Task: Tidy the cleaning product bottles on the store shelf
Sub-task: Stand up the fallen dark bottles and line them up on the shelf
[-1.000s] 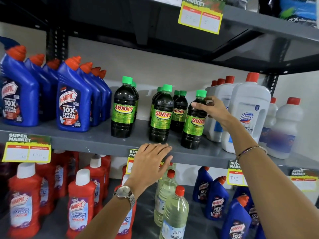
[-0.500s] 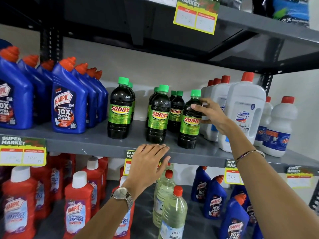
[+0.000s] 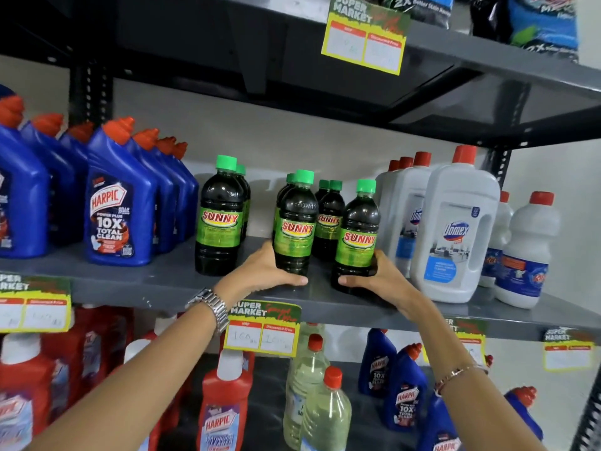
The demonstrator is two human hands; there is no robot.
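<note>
Several dark Sunny bottles with green caps and green labels stand on the grey middle shelf point(image 3: 156, 284). My left hand point(image 3: 260, 271) wraps the base of the middle front Sunny bottle point(image 3: 295, 222). My right hand point(image 3: 379, 278) grips the base of the right front Sunny bottle point(image 3: 357, 236). Both bottles stand upright on the shelf. A third front Sunny bottle point(image 3: 221, 216) stands apart to the left, untouched. More Sunny bottles point(image 3: 329, 219) stand behind them.
Blue Harpic bottles point(image 3: 117, 206) fill the shelf's left; white Domex bottles point(image 3: 455, 229) and smaller white bottles point(image 3: 527, 252) stand at the right. Below are red Harpic bottles point(image 3: 221, 408), clear bottles point(image 3: 325, 415) and blue ones point(image 3: 406, 402). Price tags point(image 3: 261, 330) hang on the shelf edges.
My left hand rose from the shelf edge and closed on the middle bottle's base. My right hand dropped from the right bottle's neck to its base. The camera moved closer.
</note>
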